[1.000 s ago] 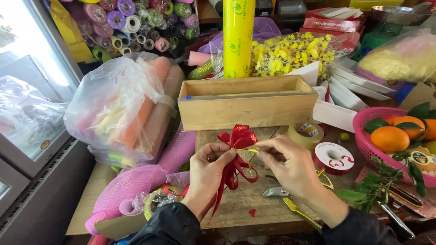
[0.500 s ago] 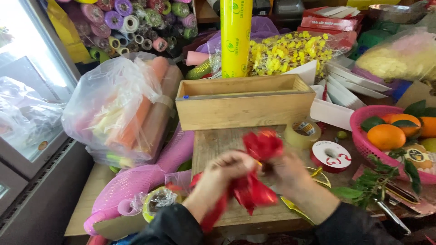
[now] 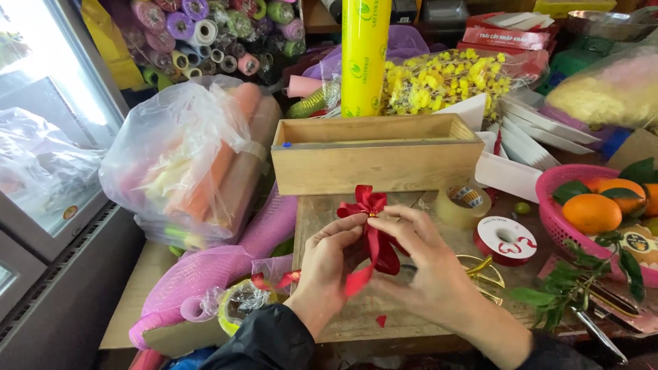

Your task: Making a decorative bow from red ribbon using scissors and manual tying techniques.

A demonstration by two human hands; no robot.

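Your left hand [image 3: 332, 264] and right hand [image 3: 428, 264] pinch red bow [image 3: 370, 205] over wooden board [image 3: 322, 219]. Bow tails hang between your palms. Wooden box [image 3: 377, 154] just behind. Tape roll [image 3: 465, 204], ribbon spool [image 3: 506, 241] at right.

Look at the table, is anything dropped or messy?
A small red ribbon scrap lies loose on the wooden board, just below the left hand and right hand holding the red ribbon bow. It looks like a snipped offcut. The clear plastic bag of coloured paper rolls slumps sideways.
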